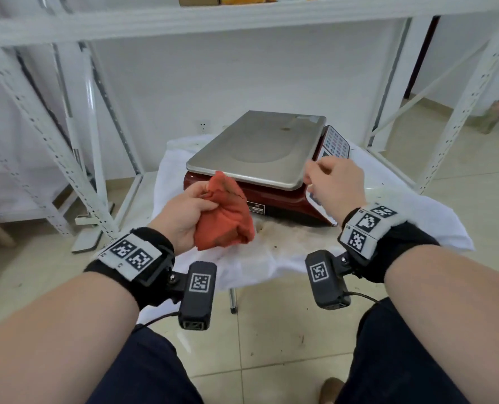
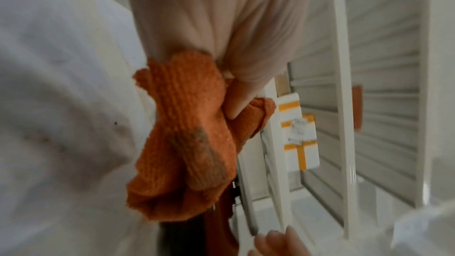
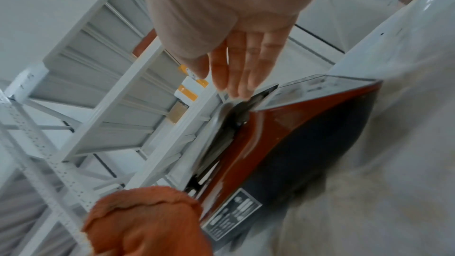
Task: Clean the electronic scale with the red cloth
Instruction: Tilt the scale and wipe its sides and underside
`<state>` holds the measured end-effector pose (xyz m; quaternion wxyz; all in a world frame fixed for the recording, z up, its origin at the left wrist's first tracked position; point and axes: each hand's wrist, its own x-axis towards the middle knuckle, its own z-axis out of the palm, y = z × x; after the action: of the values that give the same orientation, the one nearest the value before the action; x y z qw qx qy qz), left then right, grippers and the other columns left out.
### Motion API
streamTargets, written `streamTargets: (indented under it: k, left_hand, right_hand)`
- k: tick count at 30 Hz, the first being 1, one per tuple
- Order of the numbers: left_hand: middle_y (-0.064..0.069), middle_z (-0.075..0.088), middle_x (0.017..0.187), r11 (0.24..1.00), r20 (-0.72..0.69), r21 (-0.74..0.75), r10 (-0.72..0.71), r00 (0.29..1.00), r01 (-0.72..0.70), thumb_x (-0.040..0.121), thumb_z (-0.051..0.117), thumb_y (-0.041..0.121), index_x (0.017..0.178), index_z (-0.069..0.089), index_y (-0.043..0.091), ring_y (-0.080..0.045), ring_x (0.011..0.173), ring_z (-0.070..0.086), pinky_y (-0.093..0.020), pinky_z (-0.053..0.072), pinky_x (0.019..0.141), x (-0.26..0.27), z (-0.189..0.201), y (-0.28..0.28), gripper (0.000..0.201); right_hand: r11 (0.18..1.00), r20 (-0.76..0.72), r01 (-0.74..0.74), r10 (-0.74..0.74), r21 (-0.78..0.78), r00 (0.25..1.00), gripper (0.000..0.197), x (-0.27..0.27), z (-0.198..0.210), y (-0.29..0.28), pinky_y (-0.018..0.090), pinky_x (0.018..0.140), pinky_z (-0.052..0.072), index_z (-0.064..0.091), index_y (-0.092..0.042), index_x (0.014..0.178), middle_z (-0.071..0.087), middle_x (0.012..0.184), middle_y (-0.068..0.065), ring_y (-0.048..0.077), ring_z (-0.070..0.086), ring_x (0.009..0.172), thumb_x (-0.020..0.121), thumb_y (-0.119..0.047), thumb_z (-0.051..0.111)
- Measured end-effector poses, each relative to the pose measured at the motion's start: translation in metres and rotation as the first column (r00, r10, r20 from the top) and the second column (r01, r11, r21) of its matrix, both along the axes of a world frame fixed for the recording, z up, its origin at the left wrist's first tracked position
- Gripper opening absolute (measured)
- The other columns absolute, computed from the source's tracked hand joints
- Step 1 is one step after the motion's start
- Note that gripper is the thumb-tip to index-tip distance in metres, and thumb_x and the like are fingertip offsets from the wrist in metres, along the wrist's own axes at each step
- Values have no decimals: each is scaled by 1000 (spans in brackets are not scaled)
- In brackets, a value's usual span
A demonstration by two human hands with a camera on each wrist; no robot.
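The left hand (image 1: 184, 217) is clutching the bunched red cloth (image 1: 227, 217), thumb and fingers curled round it, just in front of the near left corner of the electronic scale (image 1: 257, 147); the cloth's upper tip is overlapping the edge of the steel weighing pan. The right hand (image 1: 334, 182) is hovering at the pan's near right corner; in the right wrist view its fingers (image 3: 242, 69) are lying straight and together, grasping nothing, with their tips at the pan's edge. The scale is sitting on a desk draped in a stained white sheet (image 1: 286, 252). A dark label plate (image 1: 257, 207) is showing on the scale's red body, its print too small to read; the keypad (image 1: 335, 144) on the right is likewise illegible. A brown spot (image 1: 285, 129) is marking the pan. White metal shelving (image 1: 96, 126) is standing behind, with yellow-banded boxes (image 2: 299, 133) on it.
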<state>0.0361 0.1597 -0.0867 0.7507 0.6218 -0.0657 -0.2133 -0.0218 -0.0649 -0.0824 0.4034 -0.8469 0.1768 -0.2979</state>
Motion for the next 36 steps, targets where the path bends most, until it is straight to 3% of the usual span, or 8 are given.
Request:
streamTargets:
  k: [5, 11, 16, 21, 25, 28, 32, 36]
  left_hand:
    - [-16, 62, 106, 973, -134, -232, -8, 991, -23, 94, 30, -9, 112, 54, 13, -27, 84, 68, -42, 58, 57, -5, 1, 1, 37]
    - [-19, 61, 108, 969, -154, -249, -31, 988, -8, 94, 29, -8, 111, 54, 16, -32, 87, 64, -51, 55, 64, -11, 0, 2, 38]
    - [-13, 64, 108, 965, -117, -253, -109, 987, 76, 86, 30, -15, 114, 58, 15, -27, 92, 65, -38, 58, 75, -13, -1, 9, 49]
    - [-8, 66, 110, 960, -64, -144, -252, 966, 241, 86, 42, -7, 120, 57, 19, -26, 95, 65, -44, 53, 79, -14, -1, 23, 45]
    - [-4, 65, 118, 966, -58, 12, -259, 964, 260, 86, 53, -1, 117, 60, 23, -27, 103, 64, -50, 54, 78, -12, 0, 31, 40]
    - [-7, 57, 132, 937, -89, 48, -342, 936, 346, 81, 63, 20, 123, 59, 24, -31, 117, 56, -54, 49, 90, -9, 1, 39, 42]
    - [-12, 49, 137, 933, -251, -36, -355, 901, 358, 86, 41, 62, 127, 58, 17, -37, 118, 49, -52, 44, 93, -1, 6, 43, 63]
    - [-14, 66, 112, 909, -298, -13, -401, 866, 417, 93, 21, 62, 114, 61, 9, -31, 93, 66, -45, 53, 76, -4, 12, 37, 70]
  right_hand:
    - [897, -158, -284, 352, 338, 923, 27, -8, 10, 36, 21, 49, 51, 63, -7, 75, 65, 70, 9, 17, 59, 52, 93, -26, 55]
    - [781, -364, -382, 585, 495, 725, 36, -13, 5, 60, 29, 77, 55, 64, -20, 108, 67, 97, 3, 17, 67, 80, 87, -48, 58]
    - [694, -208, -334, 573, 638, 793, 17, -7, 3, 68, 45, 90, 53, 62, -13, 100, 67, 96, 14, 25, 65, 90, 83, -13, 67]
    - [732, -146, -349, 519, 585, 842, 25, -1, 4, 68, 46, 79, 54, 60, -22, 86, 62, 89, 9, 23, 59, 80, 80, 2, 61]
    - [807, -117, -383, 478, 449, 871, 32, 1, 6, 69, 26, 60, 46, 58, -22, 77, 58, 75, 6, 18, 54, 69, 75, 9, 60]
    - [819, -117, -427, 502, 383, 857, 33, 2, 12, 70, 26, 60, 42, 59, -20, 76, 57, 74, 11, 19, 52, 69, 73, 13, 58]
    - [824, -194, -495, 552, 275, 811, 33, 6, 25, 73, 28, 61, 43, 62, -20, 72, 60, 75, 11, 20, 53, 69, 72, 13, 56]
    - [798, -289, -595, 596, 103, 749, 35, 9, 36, 80, 25, 66, 47, 66, -25, 70, 64, 68, 2, 13, 57, 68, 70, 9, 59]
